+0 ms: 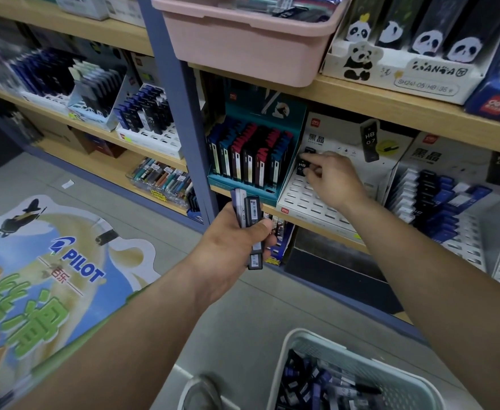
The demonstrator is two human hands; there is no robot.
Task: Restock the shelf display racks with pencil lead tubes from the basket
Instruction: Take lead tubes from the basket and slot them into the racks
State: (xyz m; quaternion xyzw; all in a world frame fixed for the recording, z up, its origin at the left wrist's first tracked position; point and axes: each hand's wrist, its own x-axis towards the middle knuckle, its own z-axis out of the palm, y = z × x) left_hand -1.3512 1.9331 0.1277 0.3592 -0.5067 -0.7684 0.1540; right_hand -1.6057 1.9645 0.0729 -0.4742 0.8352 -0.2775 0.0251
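My left hand (236, 244) grips a small bundle of black and blue pencil lead tubes (250, 214) in front of the shelf post. My right hand (336, 179) reaches to the white slotted display rack (310, 199) on the middle shelf and pinches a black HB 0.7 lead tube (302, 167) standing in a back slot. Another black tube (310, 150) stands just behind it. Most slots of this rack are bare. The pale green basket (370, 365) at the bottom holds several more lead tubes.
A teal rack of dark tubes (251, 161) stands left of the white rack. A second white rack with blue and black tubes (438, 202) lies to the right. A pink bin (242, 45) overhangs above. The blue shelf post (183, 113) rises beside my left hand.
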